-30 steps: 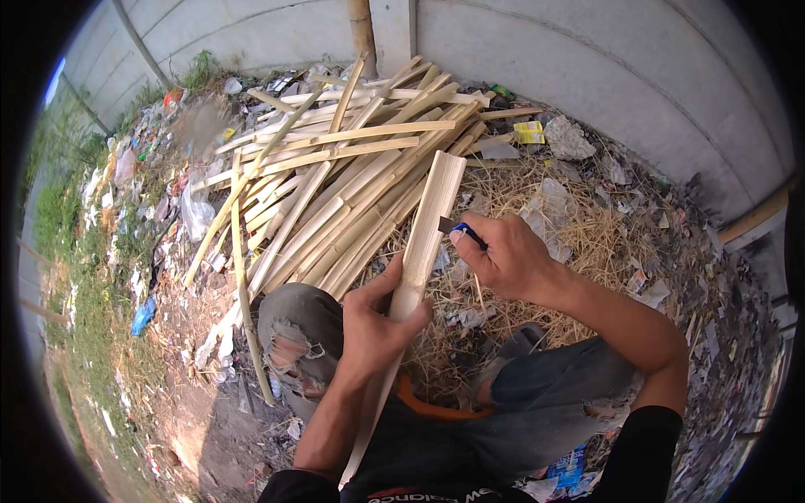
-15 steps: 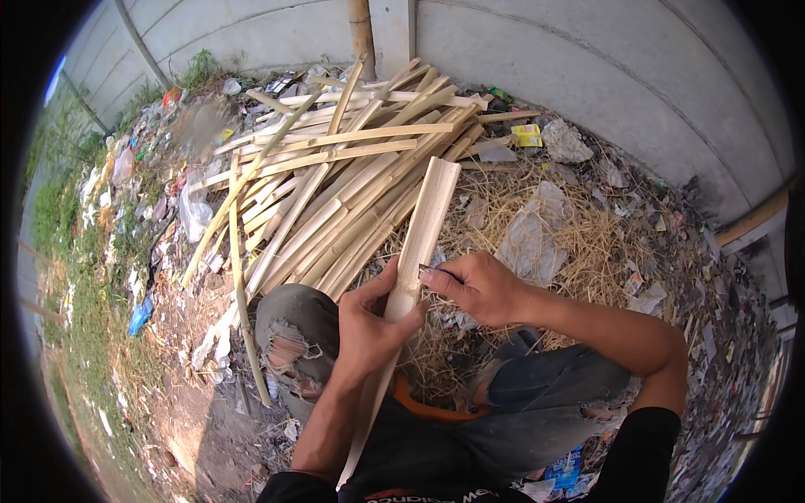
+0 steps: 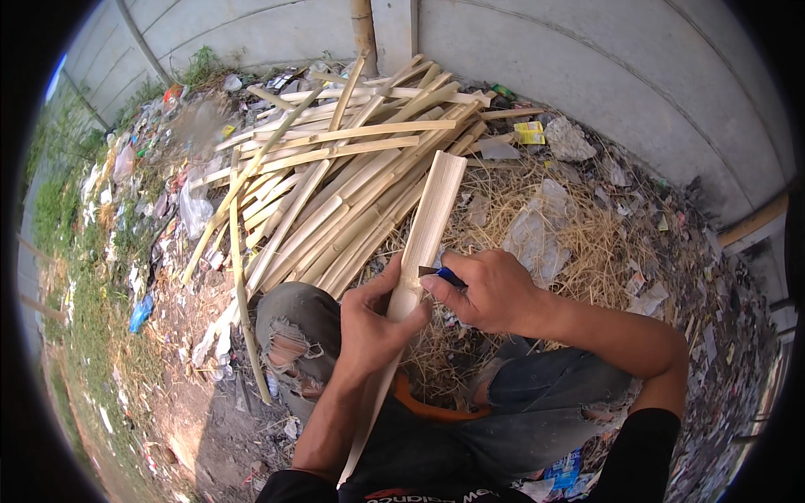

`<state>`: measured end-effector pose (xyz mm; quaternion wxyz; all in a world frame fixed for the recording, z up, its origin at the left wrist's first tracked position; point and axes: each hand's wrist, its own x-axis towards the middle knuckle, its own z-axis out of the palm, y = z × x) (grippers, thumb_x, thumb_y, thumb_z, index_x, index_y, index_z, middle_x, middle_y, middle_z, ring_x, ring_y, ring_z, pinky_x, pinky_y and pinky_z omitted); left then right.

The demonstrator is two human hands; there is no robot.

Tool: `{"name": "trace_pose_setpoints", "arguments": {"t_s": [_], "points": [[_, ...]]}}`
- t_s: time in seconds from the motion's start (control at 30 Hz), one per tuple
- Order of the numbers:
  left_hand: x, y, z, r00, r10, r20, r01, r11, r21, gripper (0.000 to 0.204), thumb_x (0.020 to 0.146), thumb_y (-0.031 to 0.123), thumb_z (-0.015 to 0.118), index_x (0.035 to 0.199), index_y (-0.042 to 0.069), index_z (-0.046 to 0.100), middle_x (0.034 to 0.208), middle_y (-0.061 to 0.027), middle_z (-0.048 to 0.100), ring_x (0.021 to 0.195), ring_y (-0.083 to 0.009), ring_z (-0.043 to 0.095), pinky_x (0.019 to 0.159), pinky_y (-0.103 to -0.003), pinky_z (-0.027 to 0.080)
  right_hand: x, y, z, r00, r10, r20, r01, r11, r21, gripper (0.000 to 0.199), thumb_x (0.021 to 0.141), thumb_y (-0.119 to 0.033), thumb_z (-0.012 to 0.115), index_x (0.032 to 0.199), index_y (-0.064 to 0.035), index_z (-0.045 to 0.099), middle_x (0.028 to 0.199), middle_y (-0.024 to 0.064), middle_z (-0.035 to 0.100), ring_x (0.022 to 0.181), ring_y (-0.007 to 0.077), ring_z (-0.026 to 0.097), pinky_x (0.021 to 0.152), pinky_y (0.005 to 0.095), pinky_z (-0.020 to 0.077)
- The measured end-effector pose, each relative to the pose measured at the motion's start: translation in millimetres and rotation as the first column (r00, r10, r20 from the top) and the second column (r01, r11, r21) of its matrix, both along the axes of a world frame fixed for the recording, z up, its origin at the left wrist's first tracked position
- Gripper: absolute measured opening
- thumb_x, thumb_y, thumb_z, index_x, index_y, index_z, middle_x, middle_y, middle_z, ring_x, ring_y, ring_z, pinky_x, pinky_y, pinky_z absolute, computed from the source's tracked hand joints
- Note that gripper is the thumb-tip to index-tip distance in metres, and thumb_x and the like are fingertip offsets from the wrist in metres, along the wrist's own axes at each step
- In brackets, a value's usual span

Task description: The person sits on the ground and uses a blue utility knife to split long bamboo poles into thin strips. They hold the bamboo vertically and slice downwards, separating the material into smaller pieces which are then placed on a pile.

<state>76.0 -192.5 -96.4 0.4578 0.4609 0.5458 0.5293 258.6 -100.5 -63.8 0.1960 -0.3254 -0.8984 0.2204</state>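
Gripping a pale bamboo strip (image 3: 434, 201) in our left hand (image 3: 373, 323), we hold it slanting through the centre of the frame, while our right hand (image 3: 499, 289) wraps around a blue knife (image 3: 451, 276), its dark blade at the strip's hollow face. Our bent left knee (image 3: 293, 335) crowds in just beside that gripping hand, and an orange object (image 3: 432, 409) (we cannot tell what) curves at lower centre. Around us lie heaped bamboo pieces (image 3: 360, 184), upper centre, and dry shavings (image 3: 599, 243), a plastic sheet (image 3: 537, 239) and a grey stone (image 3: 570, 138) towards the right.
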Motion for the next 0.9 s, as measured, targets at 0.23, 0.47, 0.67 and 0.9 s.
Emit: {"name": "trace_pose_setpoints", "arguments": {"t_s": [0.23,0.47,0.67,0.9], "points": [[-0.7,-1.0,2.7,1.0,-0.011,-0.001,0.011,1.0,0.003,0.068,0.079,0.004,0.081,0.137,-0.017,0.051,0.123,-0.0176,0.068,0.109,-0.0137,0.064,0.096,-0.028,0.052,-3.0,13.4,5.1,0.985,0.135,-0.104,-0.167,0.878,-0.449,0.059,0.102,-0.047,0.049,0.07,0.0005,0.064,0.062,0.023,0.061,0.059,0.037,0.063,0.062,0.0434,0.0498],[-2.1,1.0,-6.1,0.999,-0.035,-0.002,0.035,0.998,0.044,0.068,0.08,0.003,0.08,0.137,-0.018,0.051,0.127,-0.0188,0.066,0.113,-0.0145,0.062,0.099,-0.028,0.05,11.6,31.0,1.0,0.939,0.337,-0.068,-0.251,0.536,-0.806,0.061,0.1,-0.05,0.051,0.071,0.0022,0.064,0.056,0.011,0.054,0.056,0.0206,0.057,0.06,0.0364,0.0462],[-1.2,1.6,-5.3,0.999,-0.029,0.044,0.026,0.998,0.062,0.068,0.079,0.004,0.081,0.137,-0.018,0.051,0.129,-0.0201,0.065,0.115,-0.0147,0.061,0.1,-0.029,0.049,10.8,20.4,13.0,0.985,0.091,-0.147,-0.142,0.91,-0.389,0.049,0.092,-0.048,0.065,0.075,-0.0018,0.065,0.059,0.0105,0.059,0.053,0.0218,0.06,0.055,0.037,0.0474],[2.9,1.1,3.5,0.996,0.008,-0.088,-0.006,1.0,0.024,0.068,0.08,0.004,0.08,0.139,-0.014,0.051,0.122,-0.0164,0.068,0.109,-0.014,0.064,0.096,-0.029,0.052,3.5,5.7,17.2,0.987,0.012,-0.162,-0.042,0.982,-0.183,0.039,0.089,-0.039,0.068,0.082,-0.0016,0.063,0.066,0.0171,0.066,0.059,0.0372,0.067,0.058,0.0436,0.0533]]}}
